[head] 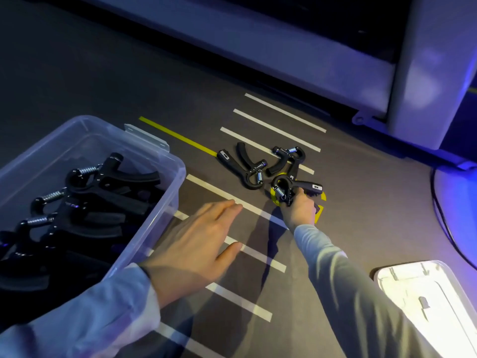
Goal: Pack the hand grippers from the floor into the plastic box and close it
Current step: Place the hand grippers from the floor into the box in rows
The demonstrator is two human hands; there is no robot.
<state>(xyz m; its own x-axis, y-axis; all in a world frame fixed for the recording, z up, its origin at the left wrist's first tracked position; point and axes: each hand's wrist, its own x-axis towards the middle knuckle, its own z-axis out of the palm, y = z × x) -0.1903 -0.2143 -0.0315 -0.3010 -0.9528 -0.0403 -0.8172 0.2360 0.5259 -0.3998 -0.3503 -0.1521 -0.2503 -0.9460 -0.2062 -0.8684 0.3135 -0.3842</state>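
The floor (361, 197) in front of you is dark carpet with white stripes and one yellow line. At its left edge stands the clear plastic box (154, 161), open, with several black hand grippers (103, 182) piled inside. The white lid (433, 301) lies at the floor's lower right corner. Your left hand (196, 244) hovers flat beside the box, fingers straight, holding nothing. Your right hand (299, 210) curls around one gripper (286, 188). Two more grippers (245, 166) lie on the stripes just beyond it, near each other.
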